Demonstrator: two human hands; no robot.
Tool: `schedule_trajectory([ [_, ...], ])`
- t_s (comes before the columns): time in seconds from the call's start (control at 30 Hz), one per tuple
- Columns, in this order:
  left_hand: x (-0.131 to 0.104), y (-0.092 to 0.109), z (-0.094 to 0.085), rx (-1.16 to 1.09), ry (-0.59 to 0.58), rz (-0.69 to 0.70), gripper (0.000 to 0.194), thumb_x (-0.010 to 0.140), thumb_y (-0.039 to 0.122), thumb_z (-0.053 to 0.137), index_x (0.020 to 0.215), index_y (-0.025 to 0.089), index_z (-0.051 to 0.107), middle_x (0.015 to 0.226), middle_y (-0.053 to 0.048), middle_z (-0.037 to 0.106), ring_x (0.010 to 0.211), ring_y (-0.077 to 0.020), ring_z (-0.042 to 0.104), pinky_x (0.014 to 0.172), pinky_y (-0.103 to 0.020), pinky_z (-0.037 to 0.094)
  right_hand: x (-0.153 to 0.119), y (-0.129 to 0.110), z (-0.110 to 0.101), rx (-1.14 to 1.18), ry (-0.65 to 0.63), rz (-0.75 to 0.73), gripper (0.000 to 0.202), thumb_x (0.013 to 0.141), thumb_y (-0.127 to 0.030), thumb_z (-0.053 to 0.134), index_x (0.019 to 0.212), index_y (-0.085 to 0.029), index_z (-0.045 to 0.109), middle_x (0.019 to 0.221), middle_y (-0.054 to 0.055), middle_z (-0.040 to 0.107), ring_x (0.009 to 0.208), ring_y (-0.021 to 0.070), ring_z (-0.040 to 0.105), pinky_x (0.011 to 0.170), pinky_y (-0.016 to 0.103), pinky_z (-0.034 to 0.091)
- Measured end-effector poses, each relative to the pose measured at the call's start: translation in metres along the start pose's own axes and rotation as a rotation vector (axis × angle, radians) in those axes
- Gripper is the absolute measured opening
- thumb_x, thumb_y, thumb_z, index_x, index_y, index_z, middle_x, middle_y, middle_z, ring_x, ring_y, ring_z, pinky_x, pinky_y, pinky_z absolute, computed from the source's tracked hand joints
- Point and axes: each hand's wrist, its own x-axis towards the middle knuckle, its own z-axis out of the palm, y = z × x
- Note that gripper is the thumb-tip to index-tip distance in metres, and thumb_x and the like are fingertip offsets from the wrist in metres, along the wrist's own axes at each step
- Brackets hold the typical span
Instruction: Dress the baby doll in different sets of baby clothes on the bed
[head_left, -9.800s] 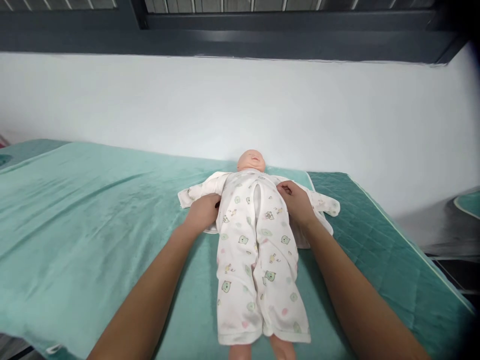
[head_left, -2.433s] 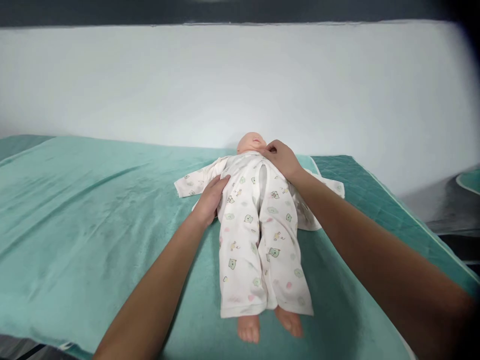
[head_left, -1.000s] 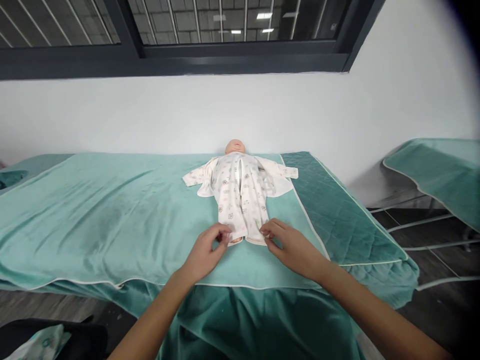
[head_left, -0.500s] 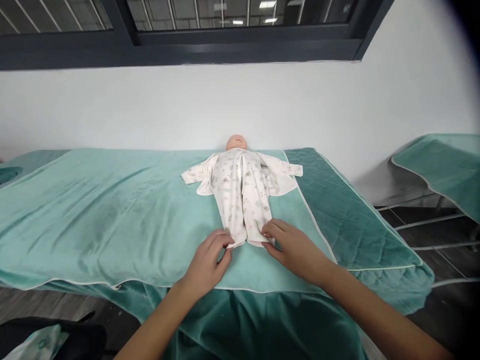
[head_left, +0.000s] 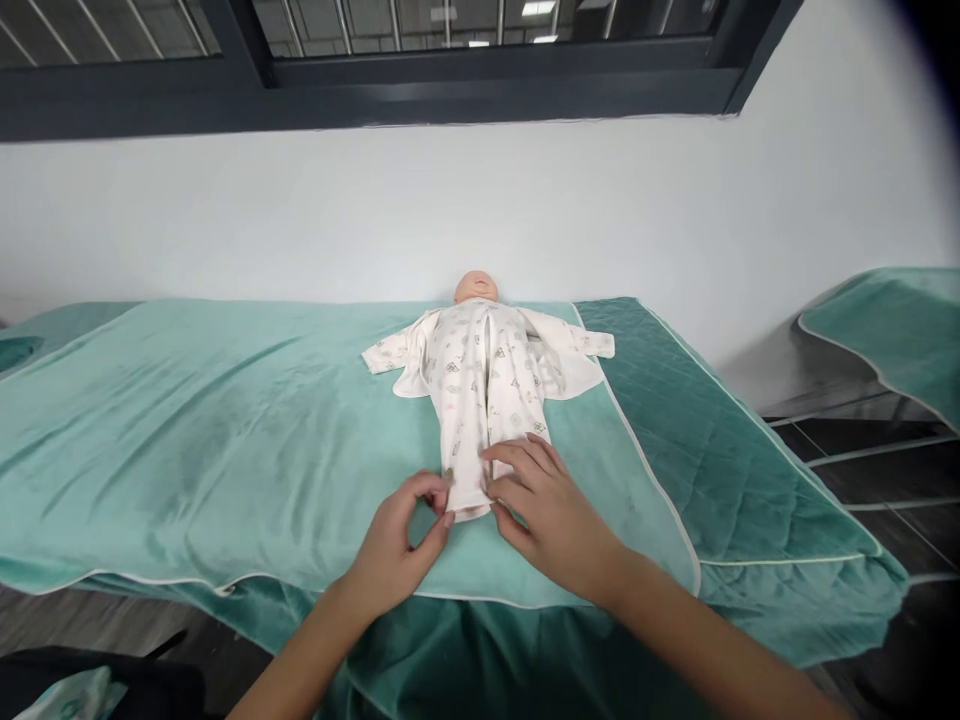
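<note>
A baby doll (head_left: 476,287) lies on its back with its head toward the wall. Spread around its upper body is a white baby shirt (head_left: 577,375), sleeves stretched out to both sides. White printed baby trousers (head_left: 461,400) lie over the doll, legs pointing toward me. My left hand (head_left: 397,545) has thumb and fingertips closed at the outer edge of the left leg's cuff. At that cuff's inner edge, my right hand (head_left: 551,520) pinches with bent fingers and covers the lower part of the right leg.
A light green sheet (head_left: 300,430) covers the bed over a darker quilted cover (head_left: 675,430). Behind stands a white wall (head_left: 375,210) below a dark window frame (head_left: 480,95). A black bag (head_left: 165,690) is at lower left, and metal rails (head_left: 892,505) are at right.
My right hand has moved left from the right trouser leg's cuff to the left leg's. The left leg's cuff now reaches slightly nearer to me. My left hand stays at its outer edge.
</note>
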Motion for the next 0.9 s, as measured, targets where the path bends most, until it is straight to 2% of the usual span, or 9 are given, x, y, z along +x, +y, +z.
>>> schedule_trajectory([
  [0.07, 0.006, -0.016, -0.006, -0.001, 0.048, -0.044, 0.023, 0.095, 0.02, 0.051, 0.118, 0.023, 0.049, 0.097, -0.002, 0.061, 0.091, -0.0149, 0.059, 0.087, -0.031, 0.049, -0.001, 0.008, -0.007, 0.019, 0.009, -0.025, 0.009, 0.093, -0.019, 0.055, 0.097, -0.022, 0.062, 0.13, 0.005, 0.058, 0.126, 0.0217, 0.048, 0.117, 0.05, 0.023],
  [0.13, 0.023, -0.034, -0.012, 0.129, 0.089, -0.083, 0.025, 0.095, 0.022, 0.049, 0.12, 0.022, 0.051, 0.105, -0.004, 0.062, 0.098, -0.0174, 0.059, 0.092, -0.034, 0.049, 0.003, 0.028, -0.01, 0.038, 0.072, 0.002, 0.012, 0.094, -0.02, 0.053, 0.103, -0.024, 0.061, 0.129, 0.006, 0.058, 0.124, 0.0215, 0.05, 0.116, 0.049, 0.027],
  [0.23, 0.063, -0.059, -0.022, 0.469, 0.071, -0.094, 0.024, 0.092, 0.019, 0.048, 0.113, 0.018, 0.059, 0.115, -0.01, 0.062, 0.112, -0.0249, 0.054, 0.099, -0.041, 0.045, 0.016, 0.078, -0.007, 0.031, 0.257, 0.201, 0.02, 0.095, -0.015, 0.047, 0.11, -0.021, 0.059, 0.122, 0.009, 0.059, 0.116, 0.022, 0.053, 0.101, 0.04, 0.043],
  [0.27, 0.079, -0.066, -0.024, 0.581, 0.064, -0.1, 0.026, 0.09, 0.018, 0.05, 0.112, 0.016, 0.061, 0.115, -0.011, 0.062, 0.113, -0.0278, 0.052, 0.099, -0.043, 0.044, 0.023, 0.095, -0.004, -0.011, 0.272, 0.28, 0.022, 0.093, -0.013, 0.045, 0.109, -0.02, 0.059, 0.118, 0.01, 0.061, 0.113, 0.023, 0.054, 0.097, 0.039, 0.045],
  [0.37, 0.12, -0.079, -0.027, 0.811, 0.022, -0.141, 0.029, 0.085, 0.021, 0.056, 0.111, 0.014, 0.065, 0.114, -0.013, 0.062, 0.113, -0.0329, 0.049, 0.097, -0.045, 0.044, 0.043, 0.136, 0.007, -0.19, 0.134, 0.339, 0.022, 0.091, -0.01, 0.043, 0.103, -0.017, 0.061, 0.111, 0.012, 0.062, 0.108, 0.0259, 0.053, 0.091, 0.038, 0.044],
  [0.5, 0.149, -0.084, -0.023, 0.948, -0.045, -0.14, 0.02, 0.082, 0.02, 0.056, 0.098, 0.016, 0.068, 0.108, -0.013, 0.063, 0.109, -0.0331, 0.05, 0.087, -0.044, 0.044, 0.063, 0.154, 0.02, -0.376, -0.052, 0.341, 0.015, 0.091, -0.013, 0.047, 0.094, -0.016, 0.062, 0.105, 0.012, 0.062, 0.098, 0.0252, 0.053, 0.081, 0.035, 0.041],
  [0.6, 0.154, -0.085, -0.019, 0.933, -0.065, -0.068, 0.016, 0.084, 0.021, 0.054, 0.092, 0.018, 0.068, 0.105, -0.012, 0.065, 0.106, -0.032, 0.051, 0.083, -0.045, 0.043, 0.067, 0.159, 0.026, -0.382, -0.045, 0.354, 0.013, 0.09, -0.015, 0.05, 0.091, -0.016, 0.063, 0.103, 0.011, 0.062, 0.096, 0.0243, 0.053, 0.078, 0.034, 0.039],
  [0.73, 0.158, -0.091, -0.014, 0.685, -0.067, 0.025, 0.02, 0.085, 0.018, 0.049, 0.077, 0.02, 0.068, 0.092, -0.009, 0.066, 0.103, -0.0281, 0.052, 0.085, -0.043, 0.043, 0.066, 0.169, 0.033, -0.236, 0.005, 0.264, 0.022, 0.093, -0.018, 0.045, 0.09, -0.015, 0.066, 0.099, 0.011, 0.062, 0.093, 0.024, 0.053, 0.084, 0.036, 0.04],
  [0.9, 0.167, -0.092, -0.005, 0.356, -0.028, 0.045, 0.024, 0.086, 0.019, 0.047, 0.072, 0.02, 0.067, 0.078, -0.008, 0.063, 0.088, -0.0254, 0.057, 0.08, -0.04, 0.048, 0.069, 0.176, 0.035, 0.015, 0.083, 0.157, 0.026, 0.094, -0.025, 0.048, 0.11, -0.016, 0.066, 0.115, 0.012, 0.061, 0.108, 0.0259, 0.055, 0.094, 0.04, 0.044],
])
